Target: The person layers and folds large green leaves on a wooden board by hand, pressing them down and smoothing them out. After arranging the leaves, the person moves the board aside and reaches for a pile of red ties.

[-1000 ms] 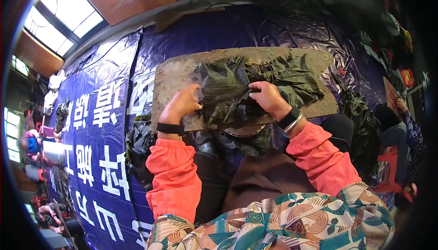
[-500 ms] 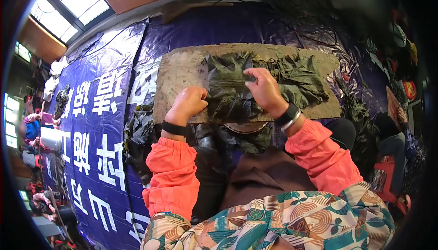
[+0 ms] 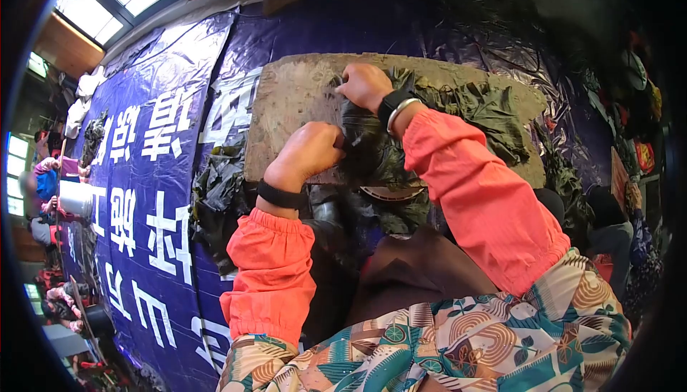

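Observation:
Dark green, wrinkled leaves [image 3: 372,145] lie flattened on a worn wooden board [image 3: 286,91] in front of me. My left hand [image 3: 309,150] is closed at the left edge of the nearest leaf, its fingertips curled onto that edge. Farther up, my right hand [image 3: 365,86] pinches the same leaf at its upper left corner. The right forearm covers part of the leaf's middle. More crumpled leaves [image 3: 490,113] spread over the right half of the board.
A blue plastic sheet [image 3: 179,249] with white characters surrounds the board. Dark leaf heaps [image 3: 215,199] lie left of the board, others [image 3: 565,184] to its right. A round rimmed object [image 3: 390,193] shows under the near edge. Other people sit at far left and far right.
My right hand has moved from the leaf's middle up and left to its upper corner. My left hand has shifted slightly right and up along the edge. The camera view has tilted a little.

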`<state>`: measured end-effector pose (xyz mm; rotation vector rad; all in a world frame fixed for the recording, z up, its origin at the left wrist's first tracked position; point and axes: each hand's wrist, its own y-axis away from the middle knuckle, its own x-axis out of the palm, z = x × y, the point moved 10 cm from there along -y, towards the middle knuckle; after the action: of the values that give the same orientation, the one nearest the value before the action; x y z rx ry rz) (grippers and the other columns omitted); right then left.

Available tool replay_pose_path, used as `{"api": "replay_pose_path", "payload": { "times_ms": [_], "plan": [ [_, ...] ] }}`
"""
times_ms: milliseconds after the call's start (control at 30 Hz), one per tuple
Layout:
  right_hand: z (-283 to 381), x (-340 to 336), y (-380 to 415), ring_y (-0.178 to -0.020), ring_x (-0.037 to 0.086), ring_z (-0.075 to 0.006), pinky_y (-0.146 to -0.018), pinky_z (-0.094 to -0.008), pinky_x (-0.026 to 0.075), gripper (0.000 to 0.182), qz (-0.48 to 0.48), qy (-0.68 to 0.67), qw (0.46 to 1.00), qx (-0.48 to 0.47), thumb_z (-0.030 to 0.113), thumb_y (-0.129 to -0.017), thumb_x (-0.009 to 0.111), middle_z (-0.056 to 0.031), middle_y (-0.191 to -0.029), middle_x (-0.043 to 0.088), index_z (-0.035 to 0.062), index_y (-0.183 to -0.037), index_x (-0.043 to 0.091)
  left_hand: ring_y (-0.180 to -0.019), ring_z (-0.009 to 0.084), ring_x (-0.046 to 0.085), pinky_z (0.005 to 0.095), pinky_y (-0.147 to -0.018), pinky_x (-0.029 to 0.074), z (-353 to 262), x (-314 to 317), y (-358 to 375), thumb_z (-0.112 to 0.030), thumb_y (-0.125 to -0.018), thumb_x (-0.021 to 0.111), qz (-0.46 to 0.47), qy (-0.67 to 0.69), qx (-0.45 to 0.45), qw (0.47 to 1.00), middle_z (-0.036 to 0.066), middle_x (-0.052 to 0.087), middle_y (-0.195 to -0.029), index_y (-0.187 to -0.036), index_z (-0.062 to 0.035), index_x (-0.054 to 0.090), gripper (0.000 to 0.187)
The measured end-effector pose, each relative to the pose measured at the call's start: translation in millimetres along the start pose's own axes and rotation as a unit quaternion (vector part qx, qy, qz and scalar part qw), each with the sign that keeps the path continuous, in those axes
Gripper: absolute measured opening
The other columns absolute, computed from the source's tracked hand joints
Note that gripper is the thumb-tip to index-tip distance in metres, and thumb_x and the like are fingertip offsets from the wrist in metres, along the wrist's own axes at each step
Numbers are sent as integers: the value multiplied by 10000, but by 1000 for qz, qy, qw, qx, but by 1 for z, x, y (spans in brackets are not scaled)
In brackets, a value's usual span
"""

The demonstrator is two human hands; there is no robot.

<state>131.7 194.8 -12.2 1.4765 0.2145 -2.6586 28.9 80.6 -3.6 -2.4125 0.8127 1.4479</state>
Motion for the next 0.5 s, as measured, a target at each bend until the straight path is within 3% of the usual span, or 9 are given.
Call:
{"api": "replay_pose_path", "payload": {
  "times_ms": [67,100,233,300,333,400,500],
  "plan": [
    [-10,21,-12,-990,654,-368,-859,-441,510,321,67,26,997,8,296,-768,763,-195,-967,699,63,-983,711,-831,395,646,440,-718,502,-1,-2,2,-175,-741,727,3,11,4,1000,214,658,-826,-821,-3,679,195],
    [-12,16,-15,-973,656,-360,-839,-445,510,269,29,10,999,10,271,-742,771,-177,-969,702,53,-892,719,-827,392,647,437,-715,502,-2,-4,3,-176,-743,723,3,20,8,1000,215,658,-826,-826,-1,679,198],
    [-21,14,-21,-953,657,-362,-829,-440,509,264,4,6,1000,2,256,-736,763,-179,-964,702,56,-901,715,-803,389,639,425,-711,500,3,-5,7,-168,-743,712,24,40,-13,999,213,651,-811,-829,4,671,197],
    [-17,8,-17,-936,662,-378,-818,-452,521,231,-29,-34,999,-20,239,-763,733,-188,-957,702,62,-912,721,-728,306,661,388,-661,511,5,-2,8,-158,-763,691,57,43,-30,997,180,669,-791,-855,5,681,187],
    [-14,3,-15,-927,664,-386,-812,-458,526,217,-46,-54,997,-31,230,-777,718,-193,-954,702,65,-918,725,-728,306,661,388,-661,511,3,-6,9,-158,-763,691,57,42,-30,997,180,669,-791,-855,5,681,187],
    [-14,-8,-8,-901,670,-354,-791,-433,528,251,-65,-63,996,-18,237,-773,753,-171,-933,703,76,-962,713,-656,203,661,346,-601,517,21,15,24,-153,-798,672,199,129,-163,958,134,685,-766,-878,2,693,176],
    [-8,-56,17,-834,651,-195,-752,-316,519,278,-118,-166,979,-24,178,-817,742,-86,-931,683,66,-1064,681,-614,143,651,310,-559,514,40,0,26,-161,-828,658,136,136,-115,975,91,691,-744,-909,-1,703,184]
  ]
}}
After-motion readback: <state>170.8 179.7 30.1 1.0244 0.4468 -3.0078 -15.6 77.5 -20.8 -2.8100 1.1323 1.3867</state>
